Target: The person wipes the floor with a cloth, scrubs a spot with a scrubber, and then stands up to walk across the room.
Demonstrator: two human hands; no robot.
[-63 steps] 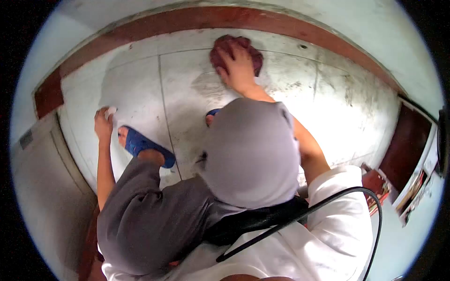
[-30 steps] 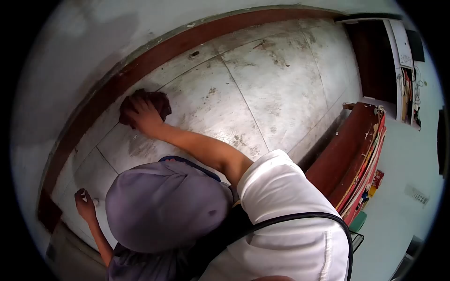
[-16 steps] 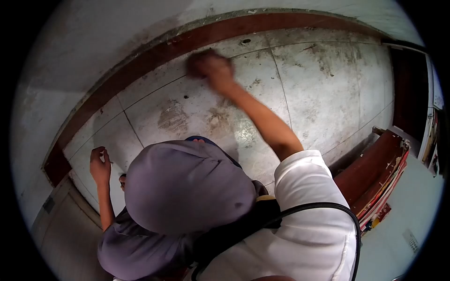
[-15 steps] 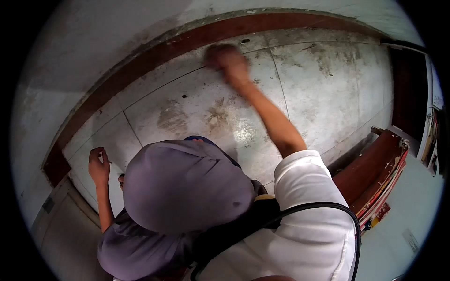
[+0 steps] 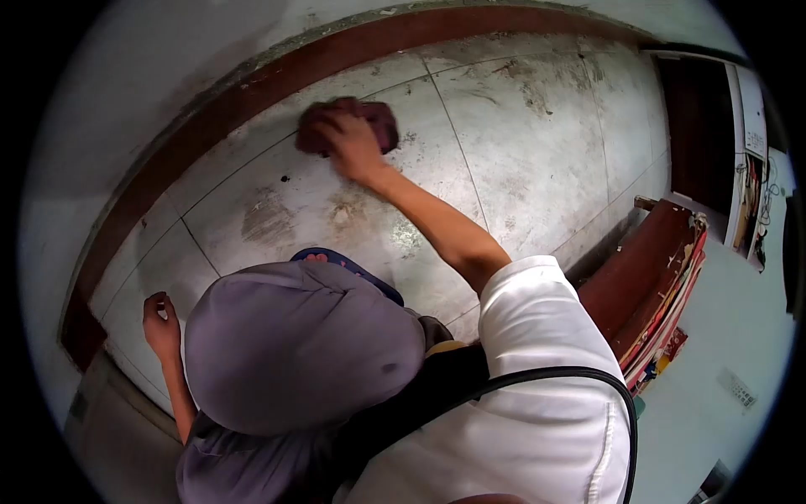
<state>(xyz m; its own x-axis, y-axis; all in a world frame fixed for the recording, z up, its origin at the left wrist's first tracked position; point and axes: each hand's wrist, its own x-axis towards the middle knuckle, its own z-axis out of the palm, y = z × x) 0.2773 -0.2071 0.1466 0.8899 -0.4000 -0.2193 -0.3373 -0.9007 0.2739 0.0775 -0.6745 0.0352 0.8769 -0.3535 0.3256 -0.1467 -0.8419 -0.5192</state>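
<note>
My right hand [image 5: 354, 147] presses down on a crumpled dark maroon cloth [image 5: 382, 124] on the dirty pale tiled floor [image 5: 537, 160], its fingers over the fabric. The cloth bunches out on both sides of the hand, near the red skirting strip. Brown smears [image 5: 269, 214] and a small dark speck [image 5: 285, 178] mark the tiles nearby. Off to the left, my left hand [image 5: 161, 323] hangs beside my knee with loosely curled fingers and a gap at the thumb, holding nothing that shows.
My bent knee in grey trousers [image 5: 294, 353] fills the lower middle, with a blue slipper [image 5: 357, 275] beyond it. Along the back runs the dark red skirting [image 5: 210, 126]. A worn red-brown wooden piece [image 5: 642, 277] with stacked papers stands at right, near a dark doorway [image 5: 698, 126].
My right hand has swept left across the floor with the cloth. The view has shifted slightly, and the slipper shows more. My left hand stays beside the knee.
</note>
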